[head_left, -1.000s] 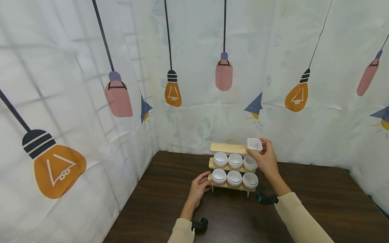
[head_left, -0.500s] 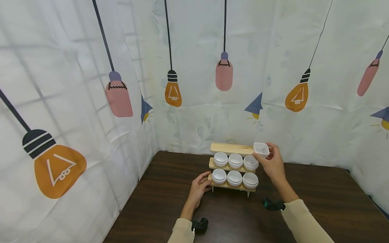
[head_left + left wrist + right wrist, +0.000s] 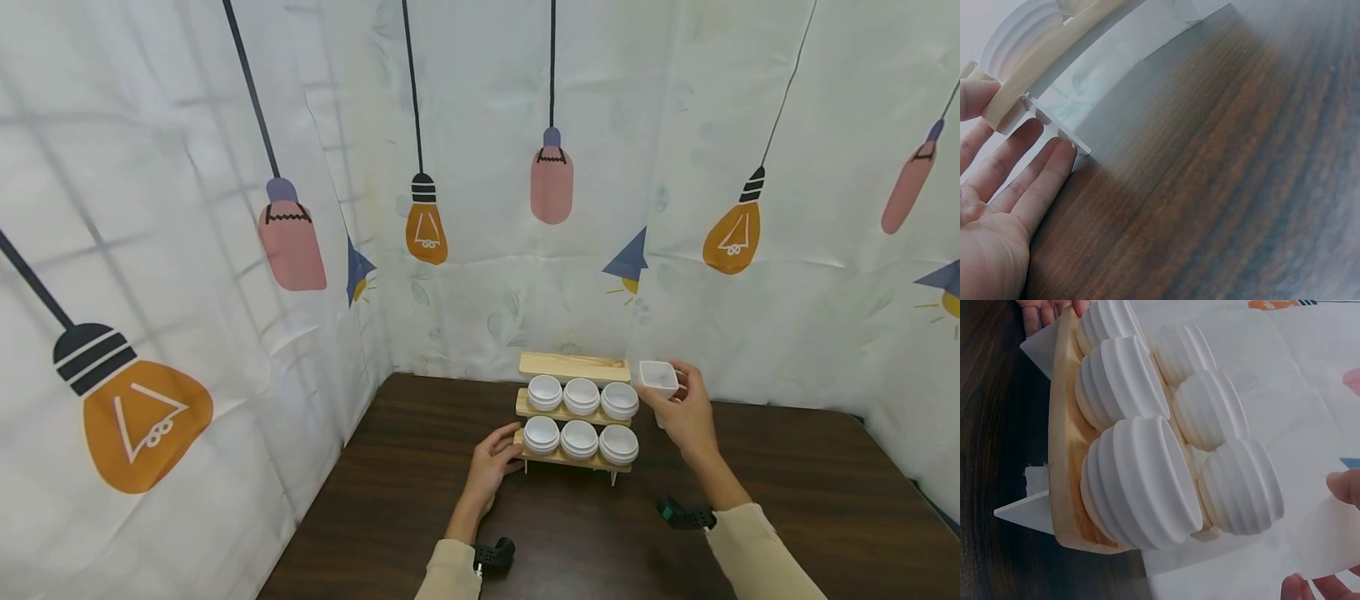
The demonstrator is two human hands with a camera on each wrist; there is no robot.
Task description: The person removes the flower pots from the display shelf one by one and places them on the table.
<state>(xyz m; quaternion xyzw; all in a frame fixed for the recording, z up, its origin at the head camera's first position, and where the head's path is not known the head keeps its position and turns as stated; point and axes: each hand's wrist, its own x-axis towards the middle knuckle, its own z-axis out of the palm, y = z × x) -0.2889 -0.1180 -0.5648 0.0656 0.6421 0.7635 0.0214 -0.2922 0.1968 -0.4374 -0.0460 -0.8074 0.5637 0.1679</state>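
A tiered display stand has pale wooden shelves [image 3: 573,366] on thin clear supports. Several white round ribbed pots [image 3: 1141,481] stand in rows of three on its lower two shelves. At the left end of the lowest shelf, my left hand [image 3: 489,467] grips the stand, thumb over the wood and fingers [image 3: 1047,181] under it by the clear support. My right hand [image 3: 684,410] holds a white square cup [image 3: 658,379] between thumb and fingers, just right of the top shelf and apart from it. Only part of the cup's side shows in the right wrist view.
The stand is on a dark wooden table [image 3: 795,475]. Behind and to the left hangs a white curtain [image 3: 480,300] printed with lamps, close to the table's back edge. A dark wrist strap [image 3: 495,557] is on the left wrist.
My right hand has carried the square cup rightward and down, from over the top shelf's right end to beside it. My left hand and the stand have stayed put.
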